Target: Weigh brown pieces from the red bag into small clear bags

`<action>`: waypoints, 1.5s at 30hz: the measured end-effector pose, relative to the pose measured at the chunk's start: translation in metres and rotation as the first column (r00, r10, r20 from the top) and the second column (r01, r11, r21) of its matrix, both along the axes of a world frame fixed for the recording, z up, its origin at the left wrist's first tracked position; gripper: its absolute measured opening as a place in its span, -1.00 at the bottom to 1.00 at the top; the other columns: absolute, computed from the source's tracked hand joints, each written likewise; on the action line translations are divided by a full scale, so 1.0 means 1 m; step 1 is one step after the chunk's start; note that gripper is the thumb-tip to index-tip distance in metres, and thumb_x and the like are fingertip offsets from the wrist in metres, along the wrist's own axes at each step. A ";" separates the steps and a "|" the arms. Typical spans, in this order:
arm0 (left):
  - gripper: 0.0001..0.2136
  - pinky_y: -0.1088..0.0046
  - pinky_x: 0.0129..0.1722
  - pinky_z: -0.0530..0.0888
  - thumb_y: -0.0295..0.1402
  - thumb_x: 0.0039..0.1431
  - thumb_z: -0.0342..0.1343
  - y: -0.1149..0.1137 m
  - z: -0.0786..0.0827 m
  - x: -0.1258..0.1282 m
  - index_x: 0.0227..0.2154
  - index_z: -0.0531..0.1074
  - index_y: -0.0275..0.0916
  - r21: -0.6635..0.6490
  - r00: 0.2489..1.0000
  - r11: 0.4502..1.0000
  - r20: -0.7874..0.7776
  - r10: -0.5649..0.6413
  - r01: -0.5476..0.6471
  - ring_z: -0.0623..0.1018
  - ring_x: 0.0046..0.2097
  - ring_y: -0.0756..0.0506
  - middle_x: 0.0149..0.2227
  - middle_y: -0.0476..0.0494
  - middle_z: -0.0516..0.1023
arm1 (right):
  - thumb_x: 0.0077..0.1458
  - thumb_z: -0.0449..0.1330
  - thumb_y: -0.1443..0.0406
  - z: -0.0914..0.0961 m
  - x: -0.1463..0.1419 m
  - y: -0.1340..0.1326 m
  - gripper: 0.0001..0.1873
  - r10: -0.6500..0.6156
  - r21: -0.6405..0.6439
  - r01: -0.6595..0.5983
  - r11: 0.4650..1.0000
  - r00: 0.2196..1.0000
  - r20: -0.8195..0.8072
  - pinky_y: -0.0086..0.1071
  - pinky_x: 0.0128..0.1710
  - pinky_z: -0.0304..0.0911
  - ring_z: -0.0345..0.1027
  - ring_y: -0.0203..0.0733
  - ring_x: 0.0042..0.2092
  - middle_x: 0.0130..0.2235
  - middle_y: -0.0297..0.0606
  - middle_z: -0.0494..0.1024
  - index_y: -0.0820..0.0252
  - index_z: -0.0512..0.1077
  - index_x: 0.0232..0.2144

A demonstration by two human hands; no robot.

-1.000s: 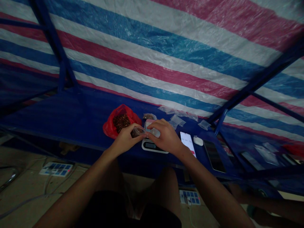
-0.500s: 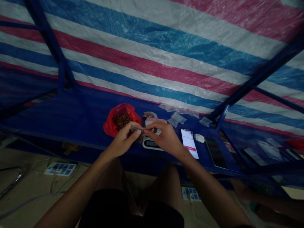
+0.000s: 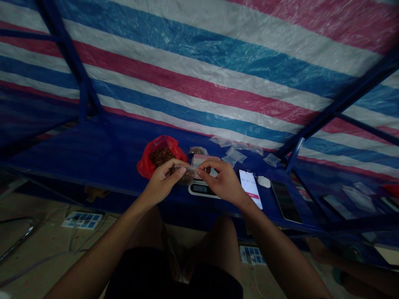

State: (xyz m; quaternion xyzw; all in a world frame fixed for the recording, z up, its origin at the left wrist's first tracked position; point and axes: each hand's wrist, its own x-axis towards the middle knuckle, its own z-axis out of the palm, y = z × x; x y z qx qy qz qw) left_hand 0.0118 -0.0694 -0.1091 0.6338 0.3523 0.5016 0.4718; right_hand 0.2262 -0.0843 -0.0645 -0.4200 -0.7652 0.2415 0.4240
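On the blue tabletop [image 3: 71,153], at left, a red bag [image 3: 146,162] of brown pieces [image 3: 161,156] sits open. My left hand [image 3: 161,179] has its grip closed on one end of a clear bag's [image 3: 187,176] top edge. That bag hangs between my hands, by the scale [image 3: 202,189]. My right hand [image 3: 223,181] pinches the edge's other end. Further right lie a lit phone [image 3: 251,190] and a dark phone [image 3: 285,201].

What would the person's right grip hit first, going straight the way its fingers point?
Probably the small clear plastic bag of brown pieces, whose edge the right grip pinches; beyond it, apparently the left grip, though depth is unclear.
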 end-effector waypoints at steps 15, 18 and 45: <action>-0.68 0.38 -0.25 0.61 -0.04 0.18 0.32 -0.006 0.008 0.002 -0.31 0.62 -0.24 -0.028 0.988 0.988 0.018 0.153 -0.152 0.67 -0.26 -0.13 -0.31 -0.13 0.71 | 0.28 0.24 0.31 -0.002 0.000 -0.003 -0.89 0.047 0.063 -0.050 0.997 0.998 0.044 -0.31 -0.17 0.34 0.47 -0.19 -0.25 -0.32 -0.31 0.63 0.12 0.54 -0.33; -0.69 0.38 -0.24 0.62 -0.05 0.18 0.32 -0.008 0.009 0.003 -0.30 0.62 -0.24 -0.038 0.987 0.987 0.026 0.160 -0.159 0.68 -0.26 -0.13 -0.30 -0.14 0.72 | 0.28 0.24 0.30 -0.002 0.000 -0.004 -0.89 0.026 0.071 -0.027 0.997 1.000 0.009 -0.31 -0.16 0.34 0.47 -0.19 -0.24 -0.31 -0.31 0.62 0.12 0.54 -0.32; -0.83 0.25 -0.14 0.63 -0.16 0.19 0.31 -0.012 0.025 -0.002 -0.36 0.70 -0.13 0.009 0.989 1.000 -0.145 -0.028 0.029 0.71 -0.23 -0.18 -0.28 -0.10 0.76 | 0.32 0.26 0.27 -0.003 -0.001 -0.015 -0.86 0.073 0.026 -0.073 0.997 0.997 0.026 -0.30 -0.19 0.37 0.50 -0.20 -0.25 -0.31 -0.30 0.65 0.11 0.57 -0.32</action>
